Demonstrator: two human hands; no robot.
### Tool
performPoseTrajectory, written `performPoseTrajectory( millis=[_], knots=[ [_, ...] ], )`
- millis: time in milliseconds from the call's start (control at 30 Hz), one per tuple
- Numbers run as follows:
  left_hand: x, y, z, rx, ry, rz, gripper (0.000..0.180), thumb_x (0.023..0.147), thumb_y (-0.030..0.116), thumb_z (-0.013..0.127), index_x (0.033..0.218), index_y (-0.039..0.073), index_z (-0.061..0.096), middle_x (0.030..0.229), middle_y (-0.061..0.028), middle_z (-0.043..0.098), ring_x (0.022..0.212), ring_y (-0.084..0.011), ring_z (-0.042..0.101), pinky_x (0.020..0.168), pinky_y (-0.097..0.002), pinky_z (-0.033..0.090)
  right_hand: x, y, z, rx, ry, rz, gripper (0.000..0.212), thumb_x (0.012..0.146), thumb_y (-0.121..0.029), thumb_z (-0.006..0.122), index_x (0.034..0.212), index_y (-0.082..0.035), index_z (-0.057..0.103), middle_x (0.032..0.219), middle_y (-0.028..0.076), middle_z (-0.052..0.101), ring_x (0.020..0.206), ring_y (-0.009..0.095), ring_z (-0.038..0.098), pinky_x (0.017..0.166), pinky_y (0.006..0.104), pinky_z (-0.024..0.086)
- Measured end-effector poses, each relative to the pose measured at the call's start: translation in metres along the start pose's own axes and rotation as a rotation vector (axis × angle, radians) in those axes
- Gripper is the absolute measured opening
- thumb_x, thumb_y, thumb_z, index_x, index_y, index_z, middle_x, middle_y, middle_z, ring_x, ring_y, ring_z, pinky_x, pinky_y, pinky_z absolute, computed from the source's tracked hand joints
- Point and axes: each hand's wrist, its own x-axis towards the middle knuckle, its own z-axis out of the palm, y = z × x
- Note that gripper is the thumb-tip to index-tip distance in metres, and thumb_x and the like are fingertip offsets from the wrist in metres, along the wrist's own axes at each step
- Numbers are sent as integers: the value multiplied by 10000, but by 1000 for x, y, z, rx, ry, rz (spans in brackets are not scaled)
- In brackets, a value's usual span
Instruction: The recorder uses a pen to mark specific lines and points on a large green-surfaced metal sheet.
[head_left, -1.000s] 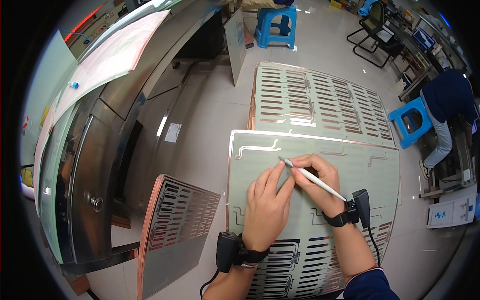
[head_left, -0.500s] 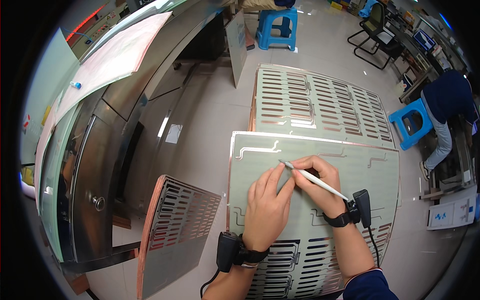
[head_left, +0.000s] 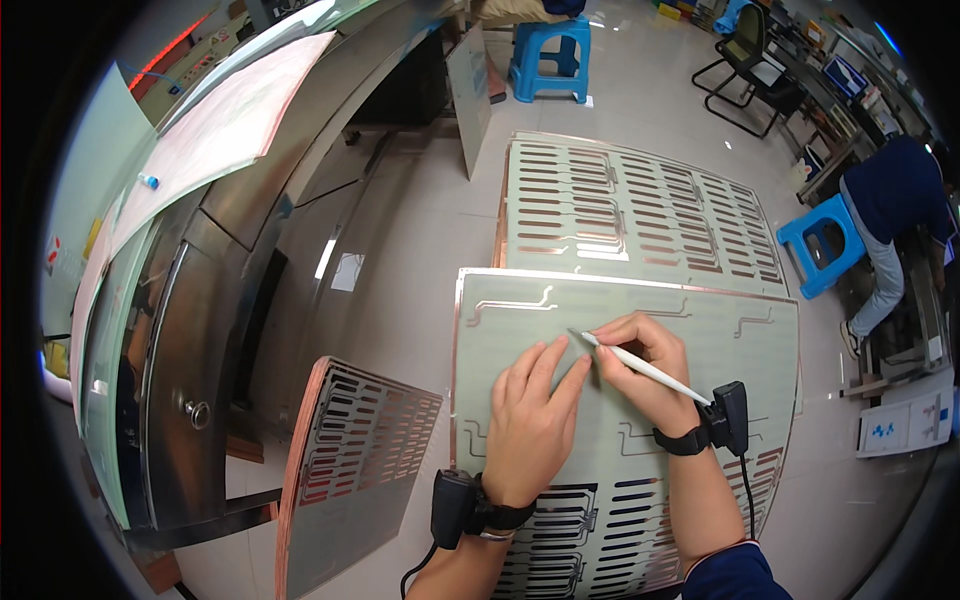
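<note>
Right hand [head_left: 660, 350], head view: has shifted slightly rightward over the last half second, taking the tool [head_left: 645, 367] along; a wider gap now parts it from the left hand [head_left: 530, 425].
Tool: slim, white, slanting over the panel [head_left: 735, 370]; its grey tip stands just beyond the left fingertips. Whether it touches the surface, I cannot tell.
Right fingers: clamped on the tool near its tip.
Left fingers: a little apart, laid on the panel, gripping nothing; they keep much the same place there.
Panel: pale green, copper-edged, beneath both hands, thin metal tracks on its face.
Work: so small a shift suggests fine handling around one patch; the wider gap probably leaves that patch less crowded.
Rear stack [head_left: 650, 222]: slotted panels, just beyond the panel's far edge.
Leaning stack [head_left: 355, 460]: tilted, left of the panel and apart from it.
Machine [head_left: 175, 340]: metal-cased, at far left, with a pinkish sheet [head_left: 245, 120] over its top.
Co-worker [head_left: 900, 195]: bent over at far right, beside a blue stool [head_left: 850, 255].
</note>
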Motion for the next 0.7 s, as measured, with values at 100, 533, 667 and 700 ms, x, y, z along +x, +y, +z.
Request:
performPoseTrajectory(
  millis=[100, 533, 667, 700],
  knots=[
    [-1, -1, 0, 3, 2, -10, 408, 859, 22, 668, 1263, 76, 673, 1402, -132, 548, 1297, -336, 487, 1054, -471, 387, 1, 1, 5, -23, 0, -22, 88, 848, 14, 705, 928, 10, 669, 972, 98, 720, 825, 128, 669, 723, 260, 543],
    [1, 0, 0, 2, 7, 0, 416, 859, 20, 666, 1269, 96, 672, 1391, -124, 555, 1282, -338, 499, 1047, -468, 397, 4, 9, -9, -45, 160, -85, 98, 841, 18, 712, 930, 16, 673, 958, 97, 724, 826, 138, 692, 741, 264, 565],
    [0, 1, -2, 0, -1, -14, 430, 857, 14, 665, 1275, 114, 672, 1388, -119, 559, 1278, -333, 505, 1040, -464, 403, 3, 17, -24, -50, 236, -50, 109, 847, 29, 710, 950, 13, 678, 959, 87, 727, 827, 121, 693, 749, 263, 567],
    [0, 1, -2, -3, -3, -11, 430, 857, 14, 665, 1275, 114, 672, 1388, -119, 559, 1278, -333, 505, 1040, -464, 403, 2, 15, -22, -73, 240, -73, 119, 846, 33, 713, 957, 8, 681, 953, 89, 728, 817, 124, 698, 739, 265, 567]
  ],
)
